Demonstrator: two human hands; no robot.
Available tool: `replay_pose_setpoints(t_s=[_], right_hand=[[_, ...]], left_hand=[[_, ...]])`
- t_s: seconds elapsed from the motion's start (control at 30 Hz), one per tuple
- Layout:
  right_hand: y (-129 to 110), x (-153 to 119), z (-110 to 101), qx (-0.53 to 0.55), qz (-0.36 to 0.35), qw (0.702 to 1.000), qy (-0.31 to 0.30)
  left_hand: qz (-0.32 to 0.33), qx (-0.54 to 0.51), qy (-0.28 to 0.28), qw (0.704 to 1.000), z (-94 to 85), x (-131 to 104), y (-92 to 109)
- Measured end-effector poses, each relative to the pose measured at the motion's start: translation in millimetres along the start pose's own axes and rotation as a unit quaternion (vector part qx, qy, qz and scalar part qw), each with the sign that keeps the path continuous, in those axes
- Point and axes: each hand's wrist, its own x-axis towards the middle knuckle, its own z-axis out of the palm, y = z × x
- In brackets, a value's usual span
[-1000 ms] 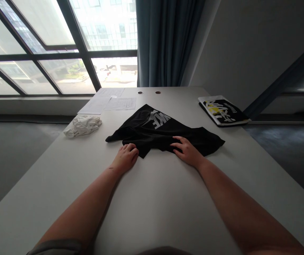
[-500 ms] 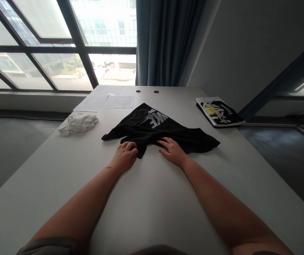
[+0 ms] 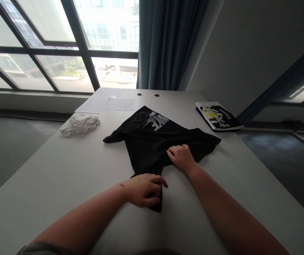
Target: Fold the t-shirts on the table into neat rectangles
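A black garment (image 3: 152, 148) with large white lettering lies spread and creased on the white table (image 3: 88, 166). One part of it stretches toward my body. Over that near part is my left hand (image 3: 146, 189), its fingers bent and apart, with cloth under the palm. My right hand (image 3: 181, 156) rests on the garment's near edge to the right, fingers curled onto the cloth; whether they pinch it is hard to see.
A crumpled white cloth (image 3: 80, 125) lies at the table's left side. Behind it are sheets of paper (image 3: 119, 103). A black, white and yellow printed package (image 3: 218, 117) sits at the right edge. Two round holes show near the far edge.
My left hand has moved toward my body and right, and the near part of the garment has been drawn out with it. My right hand has shifted slightly right and nearer, its fingers more curled.
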Motion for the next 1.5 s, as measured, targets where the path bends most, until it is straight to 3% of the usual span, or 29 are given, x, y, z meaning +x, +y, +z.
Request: replay_pose_setpoints(t_s=[0.13, 0.2, 0.3, 0.37, 0.43, 0.57, 0.7, 0.83, 1.0, 1.13, 1.27, 1.4, 1.5], right_hand=[[-10.6, -28.4, -7.5, 0.008, 0.033, 0.998, -0.059], [-12.2, -39.9, -8.7, 0.011, 0.077, 0.994, -0.081], [-2.6, -43.9, -12.3, 0.013, 0.184, 0.975, -0.122], [13.1, -38.9, -16.8, 0.01, 0.255, 0.955, -0.151], [32.7, -32.8, -21.8, 0.002, 0.302, 0.938, -0.167], [63.3, -29.6, -24.6, -0.016, 0.365, 0.916, -0.163], [65.0, -32.1, -9.4, -0.077, 0.368, 0.922, -0.093], [56.1, -17.4, 18.6, -0.097, 0.313, 0.944, -0.022], [58.6, 22.0, 44.6, -0.051, 0.212, 0.974, -0.056], [65.0, 57.7, 46.4, -0.022, 0.12, 0.986, -0.111], [62.7, 103.6, 41.3, 0.009, 0.099, 0.985, -0.144], [40.5, 144.6, 49.4, 0.012, 0.114, 0.985, -0.126], [20.2, 156.4, 62.6, 0.02, 0.109, 0.989, -0.102]], left_hand=[[-0.099, 0.029, 0.142, 0.985, -10.7, -8.2, -17.1], [-0.158, 0.097, 0.167, 0.968, -12.2, -12.0, -37.3], [-0.251, 0.181, 0.146, 0.94, -6.9, -14.0, -65.0], [-0.314, 0.222, 0.131, 0.914, -1.2, -12.4, -71.8], [-0.354, 0.257, 0.113, 0.892, 3.6, -9.4, -66.7], [-0.385, 0.309, 0.084, 0.866, 8.9, -2.3, -36.7], [-0.366, 0.349, 0.038, 0.862, 14.3, 6.5, -7.9], [-0.336, 0.34, -0.021, 0.878, 22.7, 19.5, 16.9], [-0.222, 0.301, -0.107, 0.921, 23.4, 26.9, 50.3], [-0.172, 0.26, -0.142, 0.94, 8.4, 21.5, 68.3], [-0.102, 0.16, -0.167, 0.968, -0.6, 15.8, 62.9], [-0.02, 0.059, -0.169, 0.984, 6.0, 11.5, 42.1], [-0.035, 0.0, -0.128, 0.991, 3.5, 7.1, 22.6]])
